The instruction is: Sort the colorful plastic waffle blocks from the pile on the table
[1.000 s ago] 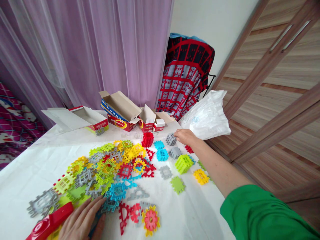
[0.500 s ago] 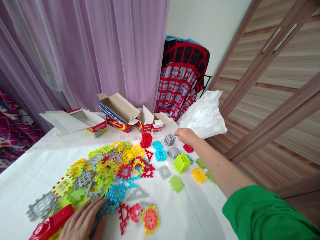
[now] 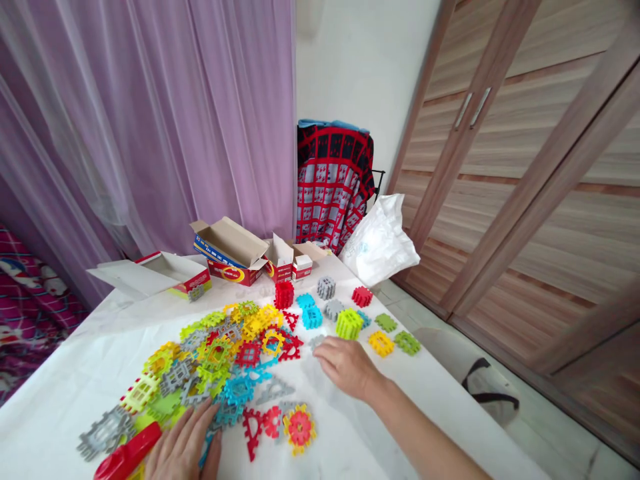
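Note:
My left hand (image 3: 186, 443) lies at the near edge of the heap of plastic interlocking tiles (image 3: 215, 357), fingers stretched out, beside a red plastic object (image 3: 129, 453) and blue tiles (image 3: 235, 393). My right hand (image 3: 346, 365) is low over the middle of the table, fingers curled together and pointing left. A grey tile (image 3: 317, 341) shows partly at its fingertips; whatever the fingers hold is hidden. Just beyond stands a lime-green stack of tiles (image 3: 349, 324). Grey tiles stacked together (image 3: 326, 287) stand farther back.
Red (image 3: 284, 295) and blue (image 3: 311, 317) stacks stand behind my right hand; yellow (image 3: 381, 343) and green (image 3: 407, 343) tiles lie near the right table edge. Opened cardboard boxes (image 3: 235, 270) line the back. A white bag (image 3: 380, 247) is at the far right corner, a wardrobe (image 3: 500, 200) beyond.
My right hand has drawn back from the far grey stack toward me, now covering where a flat green tile lay. The view has turned right. My left hand stays by the heap.

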A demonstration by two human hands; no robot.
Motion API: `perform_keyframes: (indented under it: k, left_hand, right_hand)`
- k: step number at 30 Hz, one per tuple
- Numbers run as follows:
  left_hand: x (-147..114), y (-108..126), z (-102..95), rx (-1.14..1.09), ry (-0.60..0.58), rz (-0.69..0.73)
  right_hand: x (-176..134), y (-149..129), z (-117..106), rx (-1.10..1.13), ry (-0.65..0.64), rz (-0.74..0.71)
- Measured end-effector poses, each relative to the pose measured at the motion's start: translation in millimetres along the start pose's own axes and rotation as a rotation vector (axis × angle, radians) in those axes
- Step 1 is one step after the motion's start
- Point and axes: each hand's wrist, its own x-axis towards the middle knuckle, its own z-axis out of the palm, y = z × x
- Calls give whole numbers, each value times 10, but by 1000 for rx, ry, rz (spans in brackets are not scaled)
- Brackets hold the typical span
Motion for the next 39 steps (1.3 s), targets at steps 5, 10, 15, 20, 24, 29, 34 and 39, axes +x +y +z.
perform_keyframes:
  k: [5, 10, 15, 20, 24, 29, 34, 39]
  left_hand:
    - [28, 10, -9, 42, -28, 28]
    - [69, 93, -99, 58, -24, 41]
    - [106, 162, -158, 47, -3, 40]
    - [132, 209, -207, 56, -24, 11]
    - [138, 231, -250, 57, -6, 35]
    - [168, 141, -231, -64, 43, 66]
    - [619, 433, -257, -426, 44, -222]
    - [1624, 1200, -215, -956, -247, -454]
  right_hand:
    - [-369, -348, 471, 309, 208, 214]
    - [-434, -356, 672, 449, 290, 315]
    - [-442, -348, 719, 418, 269, 339]
    - [-433, -365, 663, 411, 230, 336]
    - [-437, -390, 654, 413, 239, 343]
    - [-433, -332, 666, 520, 432, 363]
    - [-379, 3, 389, 653, 739, 479]
    - [-398, 288, 181, 593, 774, 461]
